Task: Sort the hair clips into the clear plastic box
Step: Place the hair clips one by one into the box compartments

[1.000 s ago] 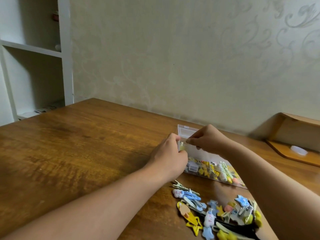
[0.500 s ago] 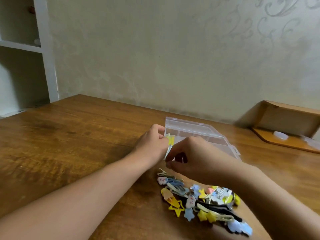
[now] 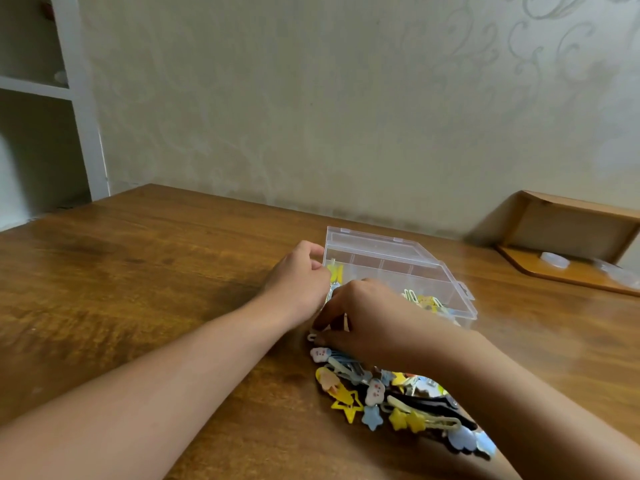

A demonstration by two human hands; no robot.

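Head view: left hand (image 3: 298,282) grips the clear plastic box (image 3: 398,268) corner; right hand (image 3: 363,320), just beside it, pinches a hair clip (image 3: 312,337) above the pile (image 3: 394,400).

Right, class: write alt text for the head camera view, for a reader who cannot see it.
Two bare hands work at a clear plastic box on a wooden table: the left hand rests against its near corner, and the right hand reaches down to a pile of colourful hair clips beside it.
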